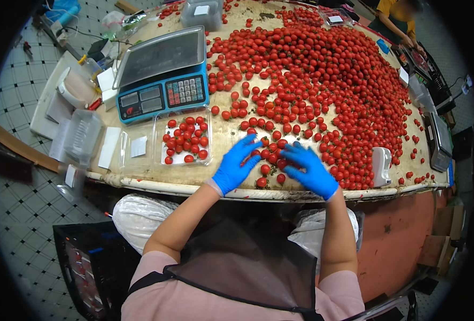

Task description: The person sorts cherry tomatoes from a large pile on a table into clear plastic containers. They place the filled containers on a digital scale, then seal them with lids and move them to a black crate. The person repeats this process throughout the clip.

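Both hands wear blue gloves and rest low over cherry tomatoes near the table's front edge. My left hand point(238, 163) has its fingers spread at the left side of a small group of tomatoes point(272, 154), partly covering one or two. My right hand point(308, 169) reaches in from the right side of the same group, fingers apart, some tomatoes partly hidden under them. Left of my left hand, an open clear plastic clamshell point(209, 138) holds a layer of tomatoes over a white pad. A large heap of red cherry tomatoes point(325, 60) spreads behind and to the right.
A blue digital scale point(162, 96) with a metal pan stands behind the clamshell. Stacked clear containers are at the left point(82, 134) and far back point(201, 16). A white plastic object point(381, 166) stands among tomatoes at right. Another person point(397, 24) works at the far right.
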The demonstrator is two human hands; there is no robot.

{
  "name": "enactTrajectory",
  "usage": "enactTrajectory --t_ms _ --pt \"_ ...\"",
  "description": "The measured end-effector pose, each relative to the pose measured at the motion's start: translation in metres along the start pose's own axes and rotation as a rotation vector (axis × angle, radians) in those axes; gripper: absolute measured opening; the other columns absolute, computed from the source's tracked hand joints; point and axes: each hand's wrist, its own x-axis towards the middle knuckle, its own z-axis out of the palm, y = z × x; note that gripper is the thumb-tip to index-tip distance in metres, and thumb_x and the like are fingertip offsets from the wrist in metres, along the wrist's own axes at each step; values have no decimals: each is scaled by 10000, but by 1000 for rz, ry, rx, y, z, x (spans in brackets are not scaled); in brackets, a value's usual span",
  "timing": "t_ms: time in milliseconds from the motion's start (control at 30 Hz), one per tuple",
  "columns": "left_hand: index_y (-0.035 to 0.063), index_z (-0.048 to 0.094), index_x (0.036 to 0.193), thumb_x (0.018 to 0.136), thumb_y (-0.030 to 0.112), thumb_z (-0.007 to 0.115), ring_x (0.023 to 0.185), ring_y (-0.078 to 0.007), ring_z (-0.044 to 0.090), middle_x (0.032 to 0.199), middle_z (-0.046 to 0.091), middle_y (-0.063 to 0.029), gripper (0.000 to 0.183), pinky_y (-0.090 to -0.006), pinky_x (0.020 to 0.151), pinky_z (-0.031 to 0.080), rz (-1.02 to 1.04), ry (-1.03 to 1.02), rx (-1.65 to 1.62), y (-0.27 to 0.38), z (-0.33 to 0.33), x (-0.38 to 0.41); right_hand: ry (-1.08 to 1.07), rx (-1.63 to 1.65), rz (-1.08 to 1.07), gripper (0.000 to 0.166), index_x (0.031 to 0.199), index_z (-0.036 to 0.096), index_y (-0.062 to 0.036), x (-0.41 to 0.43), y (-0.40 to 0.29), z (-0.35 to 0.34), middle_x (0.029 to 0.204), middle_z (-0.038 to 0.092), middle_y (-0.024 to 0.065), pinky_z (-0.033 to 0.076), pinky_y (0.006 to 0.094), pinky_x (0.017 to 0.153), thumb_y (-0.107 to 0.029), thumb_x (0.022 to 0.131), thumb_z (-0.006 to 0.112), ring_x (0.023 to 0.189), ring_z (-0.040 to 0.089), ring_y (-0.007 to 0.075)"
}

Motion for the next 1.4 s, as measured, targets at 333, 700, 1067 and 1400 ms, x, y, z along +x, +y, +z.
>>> enactTrajectory --t_ms 333,700,1067,1400 --pt "96 379 1469 980 354 514 1416 -420 255 1518 295 -237 569 -456 1142 285 -5 -15 318 -13 26 23 230 -264 -52 704 1490 313 -110 37 37 19 1534 226 275 316 487 1123 -247 879 636 1383 304 452" --pt "40 396 1433 894 309 663 1223 -305 500 1298 496 -170 659 -379 1014 436 -123 4 103 23 -13 -25 165 136 19 407 1166 622 -87 -22 -1 -33 1167 594 100 472 358 908 -77 762 668 1074 584 262" --pt "91 312 1480 705 297 827 1114 -398 542 1226 434 -226 953 -435 949 489 -452 -238 468 38 -18 -31 61 -217 253 924 1381 462 -160 -13 0 -13 1262 460 177 479 429 950 -242 557 873 1151 499 358" --pt "136 322 1479 673 268 845 1194 -408 507 1286 399 -259 970 -417 1021 461 -374 -344 348 25 -5 26 -107 -59 192 1004 1400 442 -152 31 0 -2 1230 455 190 477 436 976 -258 507 887 1167 499 362"
